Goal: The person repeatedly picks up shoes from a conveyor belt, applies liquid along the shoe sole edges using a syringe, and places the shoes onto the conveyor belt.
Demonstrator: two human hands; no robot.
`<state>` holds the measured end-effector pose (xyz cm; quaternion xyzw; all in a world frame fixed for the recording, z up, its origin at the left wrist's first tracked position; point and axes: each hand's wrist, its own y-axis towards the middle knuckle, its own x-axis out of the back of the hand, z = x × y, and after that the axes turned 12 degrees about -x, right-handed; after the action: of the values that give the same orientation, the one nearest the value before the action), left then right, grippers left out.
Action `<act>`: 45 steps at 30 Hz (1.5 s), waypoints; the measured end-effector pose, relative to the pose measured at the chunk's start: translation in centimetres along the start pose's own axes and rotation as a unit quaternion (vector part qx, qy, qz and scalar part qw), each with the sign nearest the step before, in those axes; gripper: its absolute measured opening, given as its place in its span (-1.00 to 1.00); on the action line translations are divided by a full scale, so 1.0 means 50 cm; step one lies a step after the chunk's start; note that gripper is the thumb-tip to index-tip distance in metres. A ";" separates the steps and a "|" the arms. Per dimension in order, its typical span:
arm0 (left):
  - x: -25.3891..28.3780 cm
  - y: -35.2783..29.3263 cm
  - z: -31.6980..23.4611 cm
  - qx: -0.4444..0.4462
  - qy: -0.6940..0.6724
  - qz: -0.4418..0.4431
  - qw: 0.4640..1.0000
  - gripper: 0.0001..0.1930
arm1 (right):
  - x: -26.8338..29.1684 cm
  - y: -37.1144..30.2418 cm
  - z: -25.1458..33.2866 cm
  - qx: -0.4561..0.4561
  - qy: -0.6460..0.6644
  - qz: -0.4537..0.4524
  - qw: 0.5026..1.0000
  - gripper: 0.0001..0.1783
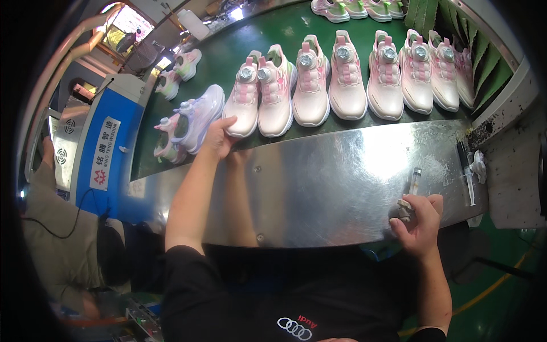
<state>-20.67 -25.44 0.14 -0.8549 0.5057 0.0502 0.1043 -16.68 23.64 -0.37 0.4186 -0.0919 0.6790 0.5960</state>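
My left hand (218,138) grips the toe of a pale pink sneaker (242,105), at the left end of a row on the green belt. This shoe has pink straps and a round silver dial on its tongue. Low over the metal ledge, my right hand (420,223) pinches a small crumpled greyish thing (403,211), perhaps a rag; its kind cannot be made out. Just beyond those fingers lies a clear syringe-like tube (416,178). Several similar sneakers (347,85) stand to the right, toes toward me.
A lilac sneaker (202,117) stands left of the row, with more shoes behind it. The steel ledge (319,188) runs along the belt (239,45). At its right end lie another syringe (468,185) and a white wad (478,166). A blue machine (108,142) and a person (54,239) are at left.
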 end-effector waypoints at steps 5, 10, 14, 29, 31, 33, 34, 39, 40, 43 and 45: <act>0.016 -0.020 -0.016 0.037 0.115 0.016 0.993 -0.62 | 0.000 -0.008 -0.005 -0.040 0.020 0.016 0.999 -0.54; 0.120 -0.106 -0.059 -0.015 0.151 -0.010 0.988 -0.61 | 0.000 -0.008 -0.005 -0.034 0.012 0.016 0.999 -0.54; 0.310 -0.102 -0.057 -0.090 0.150 -0.140 0.975 -0.63 | -0.003 -0.004 0.002 -0.016 0.016 0.008 1.000 -0.53; 0.178 0.009 -0.017 -0.248 0.233 -0.099 0.935 -0.40 | -0.001 -0.003 0.008 -0.008 0.010 -0.008 1.000 -0.54; 0.198 -0.009 -0.034 -0.239 0.189 -0.121 0.945 -0.42 | 0.001 -0.003 0.012 -0.004 0.009 -0.009 1.000 -0.55; 0.210 -0.031 -0.050 -0.146 0.154 -0.187 0.959 -0.52 | -0.002 -0.001 0.004 -0.011 0.007 -0.010 1.000 -0.55; 0.236 -0.057 -0.063 -0.174 0.154 -0.167 0.958 -0.53 | 0.000 -0.002 0.005 -0.006 0.009 -0.016 1.000 -0.55; 0.252 -0.264 -0.086 -0.188 0.185 -0.204 0.943 -0.44 | -0.001 -0.004 0.006 0.007 0.005 -0.015 1.000 -0.55; 0.237 -0.310 -0.086 -0.212 0.229 -0.192 0.930 -0.38 | -0.001 -0.004 0.008 0.012 0.004 -0.011 1.000 -0.55; 0.127 -0.414 -0.058 -0.243 0.378 -0.137 0.883 -0.22 | 0.003 -0.004 0.012 0.019 0.003 0.000 1.000 -0.55; 0.114 -0.464 -0.020 -0.260 0.511 -0.035 0.818 -0.14 | 0.009 -0.006 0.010 0.019 0.008 0.006 1.000 -0.55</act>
<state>2.37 -19.73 2.98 -0.7704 0.4238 -0.2678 -0.3939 -16.18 23.74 0.13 0.4238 -0.0769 0.6874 0.5847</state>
